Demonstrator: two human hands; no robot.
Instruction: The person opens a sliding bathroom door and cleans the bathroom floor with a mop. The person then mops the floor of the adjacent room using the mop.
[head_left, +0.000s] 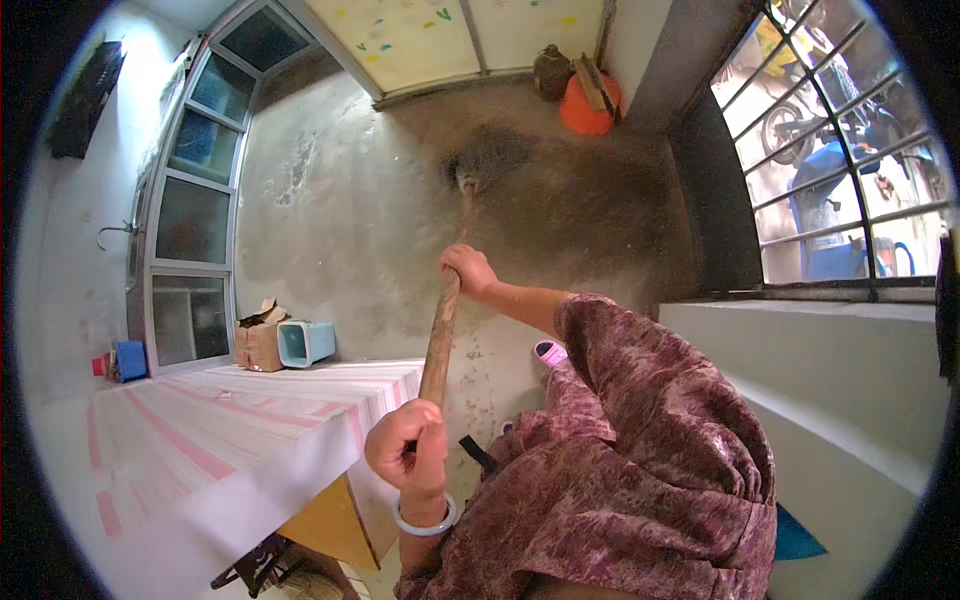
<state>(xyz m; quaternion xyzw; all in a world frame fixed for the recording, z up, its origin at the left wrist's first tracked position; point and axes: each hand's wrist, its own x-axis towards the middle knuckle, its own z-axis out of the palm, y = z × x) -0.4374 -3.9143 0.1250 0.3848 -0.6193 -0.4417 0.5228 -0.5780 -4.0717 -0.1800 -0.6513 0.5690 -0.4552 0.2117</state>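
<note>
A mop with a worn wooden handle slants away from me across the floor. Its dark strand head lies flat on the concrete floor, which looks darker and damp around it and to the right. My left hand, with a pale bangle on the wrist, is closed around the upper end of the handle. Farther down the shaft, my right hand grips it too, the arm reaching across from the right. A pink clog shows on one foot below my patterned clothes.
At left stands a table with a pink-striped cloth. Behind it are a cardboard box and a light-blue bin. A red bucket and a dark jar stand by the far wall. A barred window is on the right.
</note>
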